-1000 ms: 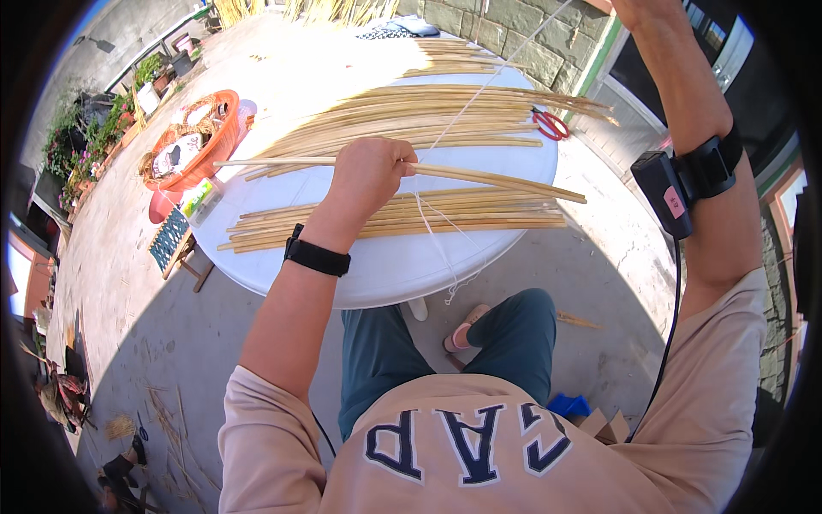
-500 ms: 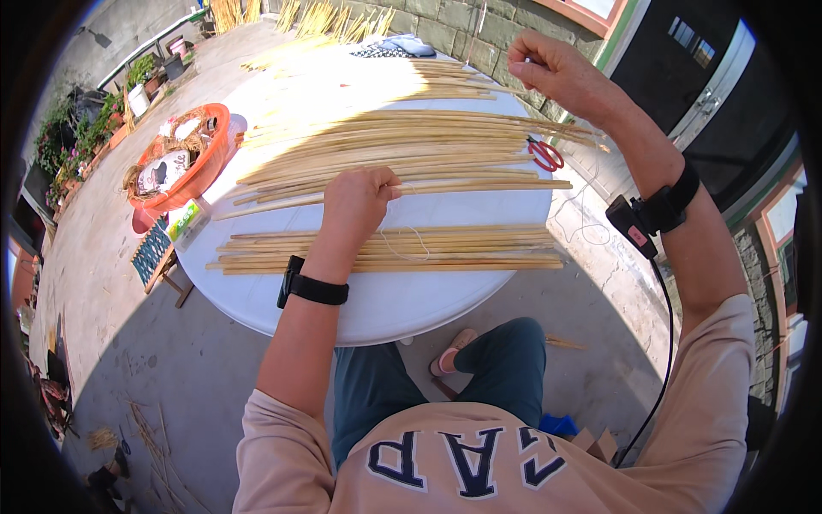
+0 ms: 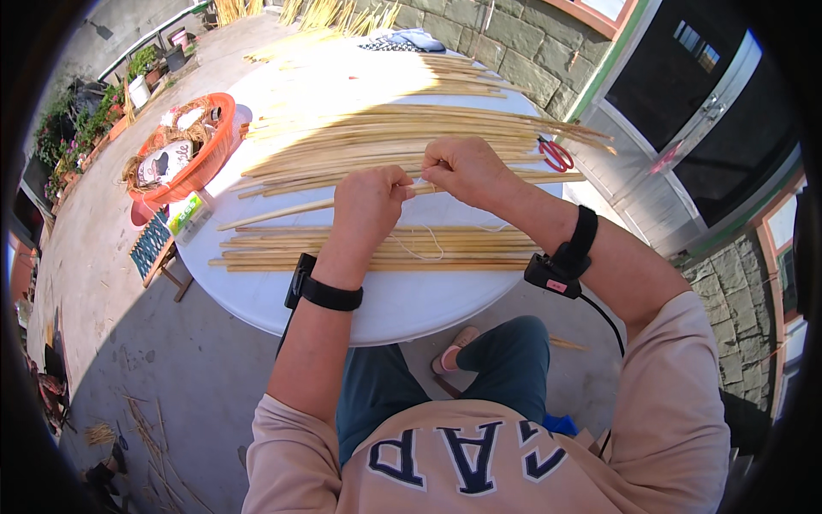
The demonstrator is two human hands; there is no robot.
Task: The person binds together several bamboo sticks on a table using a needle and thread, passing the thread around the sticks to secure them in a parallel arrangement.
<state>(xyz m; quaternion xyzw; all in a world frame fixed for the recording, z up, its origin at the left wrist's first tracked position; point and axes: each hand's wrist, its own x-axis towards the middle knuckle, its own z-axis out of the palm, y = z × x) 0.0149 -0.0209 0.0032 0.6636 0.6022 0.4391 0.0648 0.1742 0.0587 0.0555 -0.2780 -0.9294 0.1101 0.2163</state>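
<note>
Hands nearly met over a round white plastic table (image 3: 402,313) in the head view. The left hand (image 3: 370,201)'s fingertips were pinched together, seemingly on thin white thread (image 3: 428,259); the right hand (image 3: 467,171)'s, between two and three o'clock from them, were likewise closed, apparently on the thread too. A long, straw-coloured round stalk (image 3: 282,214) stretched from nine o'clock to three; whether the left fingers also gripped it could not be told. Slack thread looped at six o'clock, over a row of pale tan stalks (image 3: 479,253). Tugging could snag that loop on them; a weak pinch could let the thread slip, and the round stalk could roll away.
</note>
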